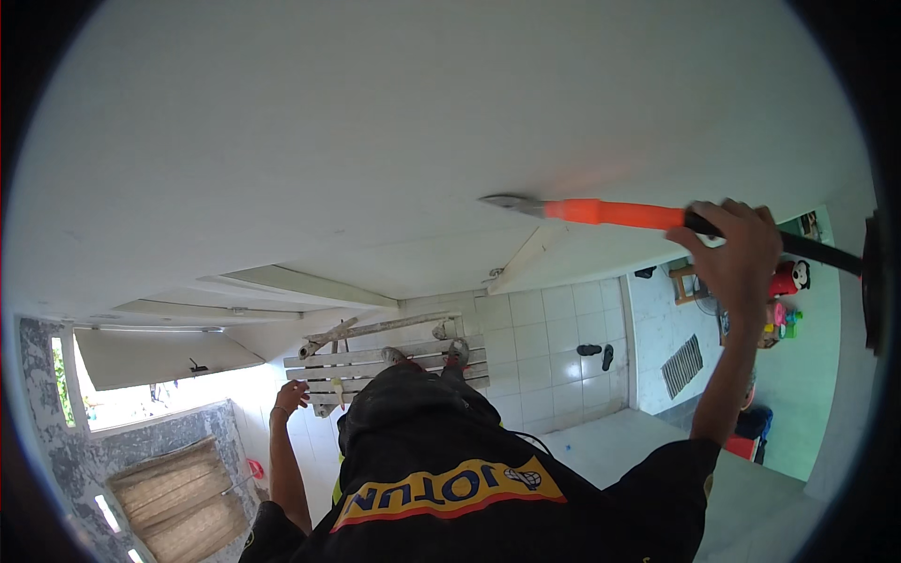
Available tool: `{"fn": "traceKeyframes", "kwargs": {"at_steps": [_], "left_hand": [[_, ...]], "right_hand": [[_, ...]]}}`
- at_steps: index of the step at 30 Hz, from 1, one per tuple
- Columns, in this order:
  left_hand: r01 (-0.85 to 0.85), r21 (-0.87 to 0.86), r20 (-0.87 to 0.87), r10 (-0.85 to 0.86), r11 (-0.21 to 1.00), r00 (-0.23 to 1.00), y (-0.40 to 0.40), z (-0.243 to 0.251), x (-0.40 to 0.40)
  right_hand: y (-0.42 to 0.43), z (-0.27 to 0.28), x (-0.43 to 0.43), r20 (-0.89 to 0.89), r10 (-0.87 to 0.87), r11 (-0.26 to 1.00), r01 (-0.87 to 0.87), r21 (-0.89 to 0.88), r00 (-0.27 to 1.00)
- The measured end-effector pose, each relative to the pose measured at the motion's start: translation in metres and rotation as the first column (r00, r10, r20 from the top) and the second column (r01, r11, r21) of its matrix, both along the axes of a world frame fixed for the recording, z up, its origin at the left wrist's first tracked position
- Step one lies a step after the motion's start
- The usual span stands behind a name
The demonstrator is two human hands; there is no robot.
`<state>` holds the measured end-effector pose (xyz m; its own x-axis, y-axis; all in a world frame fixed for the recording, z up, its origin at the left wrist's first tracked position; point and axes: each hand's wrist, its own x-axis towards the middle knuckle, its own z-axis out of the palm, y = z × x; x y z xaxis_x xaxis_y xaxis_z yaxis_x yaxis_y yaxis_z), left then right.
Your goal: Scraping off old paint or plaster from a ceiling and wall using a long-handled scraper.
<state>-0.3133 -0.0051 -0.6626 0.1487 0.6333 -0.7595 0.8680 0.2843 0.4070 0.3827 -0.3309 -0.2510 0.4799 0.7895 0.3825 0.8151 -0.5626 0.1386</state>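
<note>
My right hand (739, 246) is raised at the right and closed on the black grip of a long orange-handled tool (612, 213). The tool has a flat, pointed grey metal head (517, 204) that lies at or very near the pale wall (394, 141); whether it touches cannot be told. A black section runs on past my hand to the right edge. My left hand (290, 397) hangs low at the left with its fingers loosely bent, holding nothing. It is near the end of a slatted wooden platform (373, 369), on which my feet stand.
A brush-like tool (338, 387) lies on the slats. Black sandals (598, 354) rest on the tiled floor. A hinged window (162, 355) stands open at the left, above a brown curtain (183, 492). Through an opening at right are a striped mat (681, 366), a wooden stool (681, 283) and toys.
</note>
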Motion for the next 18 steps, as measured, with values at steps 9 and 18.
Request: {"fn": "traceKeyframes", "kwargs": {"at_steps": [9, 18], "left_hand": [[-0.072, -0.008, 0.004, 0.072, 0.997, 0.997, -0.016, -0.03, -0.029], [-0.051, -0.104, -0.008, 0.05, 0.993, 0.999, -0.022, -0.051, -0.022]], "right_hand": [[0.02, 0.046, -0.051, 0.213, -0.006, 0.994, 0.029, -0.109, 0.977], [0.034, 0.068, -0.087, 0.3, -0.074, 0.988, 0.111, -0.11, 0.951]]}}
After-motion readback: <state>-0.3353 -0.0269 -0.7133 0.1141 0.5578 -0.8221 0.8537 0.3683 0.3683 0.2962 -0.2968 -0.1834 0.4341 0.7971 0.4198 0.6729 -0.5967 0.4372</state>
